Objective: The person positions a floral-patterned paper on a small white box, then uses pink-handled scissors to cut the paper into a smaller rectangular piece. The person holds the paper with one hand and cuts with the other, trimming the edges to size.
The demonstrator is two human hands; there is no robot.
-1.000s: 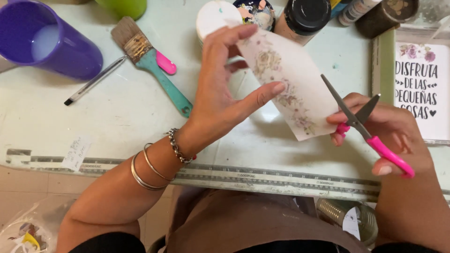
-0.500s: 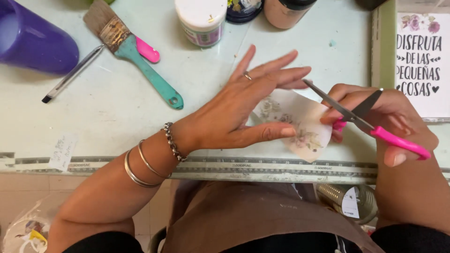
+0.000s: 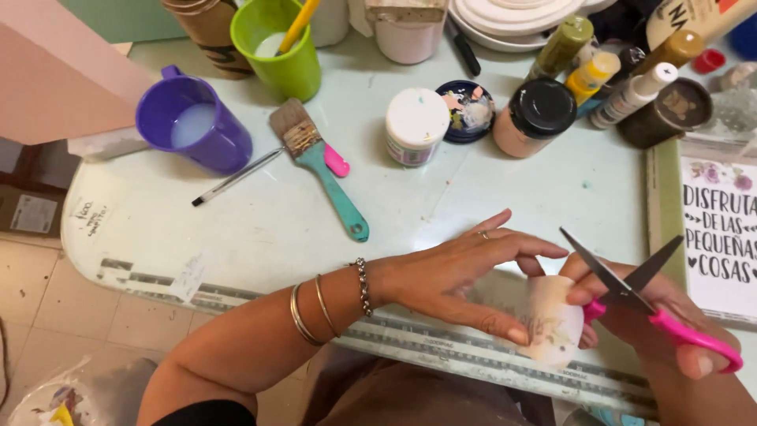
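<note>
- The left hand [image 3: 465, 276] lies flat over a piece of floral paper [image 3: 556, 323], fingers stretched out and thumb pressed to the paper's lower edge, so it pins and pinches the sheet at the near edge of the table [image 3: 236, 229].
- The left wrist wears a beaded bracelet [image 3: 362, 285] and two thin bangles [image 3: 307, 314]; a ring sits on one finger.
- The right hand [image 3: 670, 323] is closed around pink-handled scissors [image 3: 646, 296], fingers through the loops.
- The scissor blades stand spread in a V above the paper's right side, tips pointing up and left, just beside the left fingertips.
- The paper is pale with small flower prints, rounded at its near end, and lies between the two hands over the ruler strip [image 3: 473, 359] along the table's front.
- Farther back on the table a teal-handled brush [image 3: 319, 162] lies tilted, with a pink tool just beside it and a thin pen [image 3: 236, 177] to its left.
- A purple jug [image 3: 193, 130] holding whitish liquid stands at the left, and a green cup [image 3: 276, 47] stands behind it.
- A white-lidded jar [image 3: 415, 126], a small dish of paint [image 3: 465, 110] and a black-lidded jar [image 3: 536, 117] stand in a row near the middle.
- Several paint bottles [image 3: 623, 75] cluster at the back right.
- A lettered sign [image 3: 721, 229] lies at the right edge, just beyond the scissors.
</note>
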